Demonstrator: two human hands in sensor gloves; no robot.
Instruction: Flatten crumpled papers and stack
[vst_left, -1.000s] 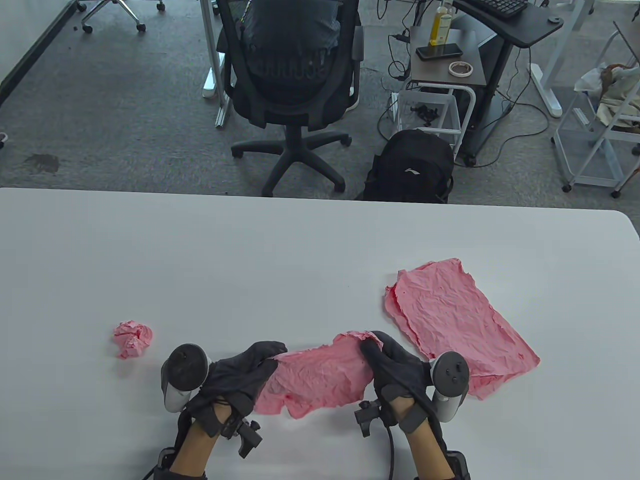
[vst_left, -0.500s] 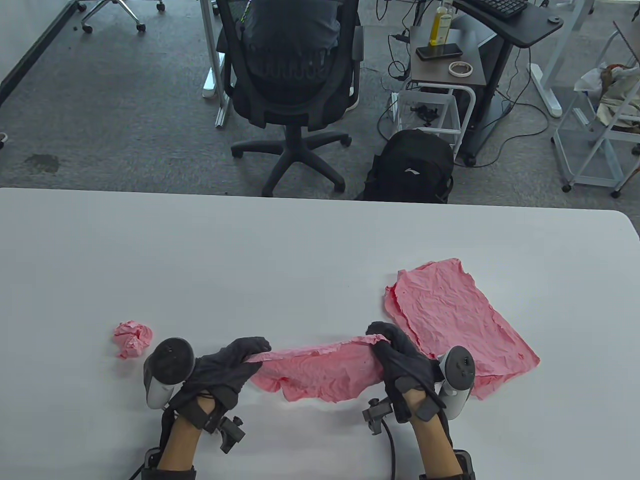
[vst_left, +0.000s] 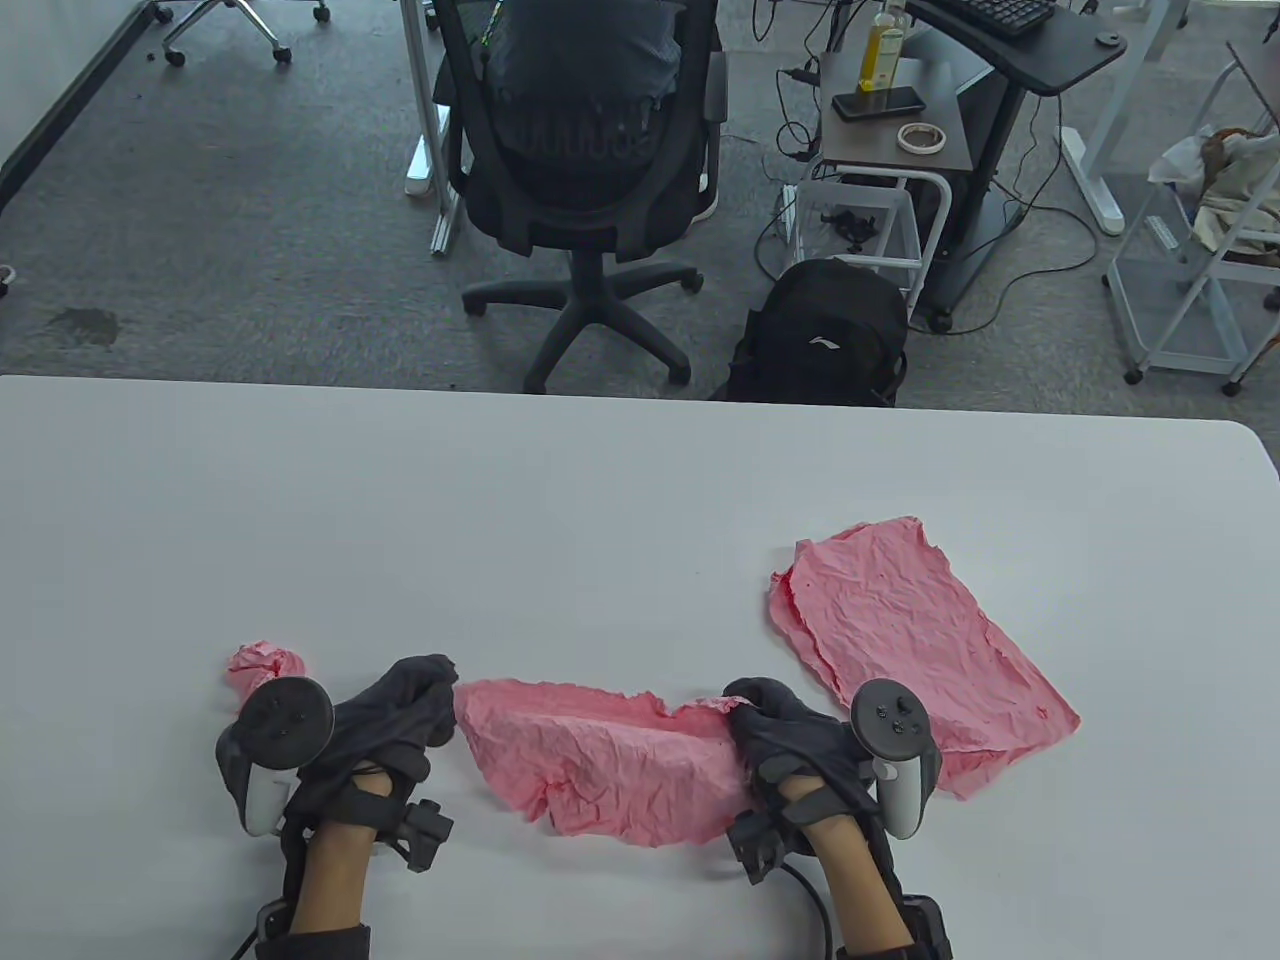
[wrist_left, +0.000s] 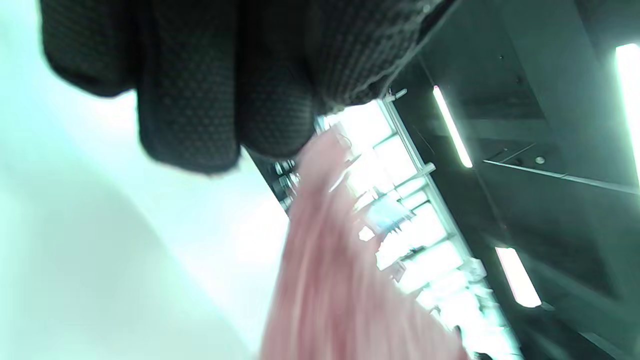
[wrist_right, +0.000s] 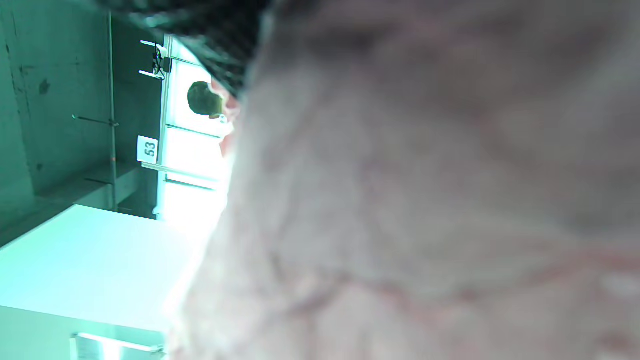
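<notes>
Left hand (vst_left: 395, 705) shifted left; pink sheet (vst_left: 600, 765) stretched (right hand (vst_left: 790, 735) pinching).

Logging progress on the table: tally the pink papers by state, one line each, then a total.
Flattened sheets, stacked: at least 2
Sheet stretched between left hand and right hand: 1
Crumpled ball: 1
Total: at least 4
</notes>
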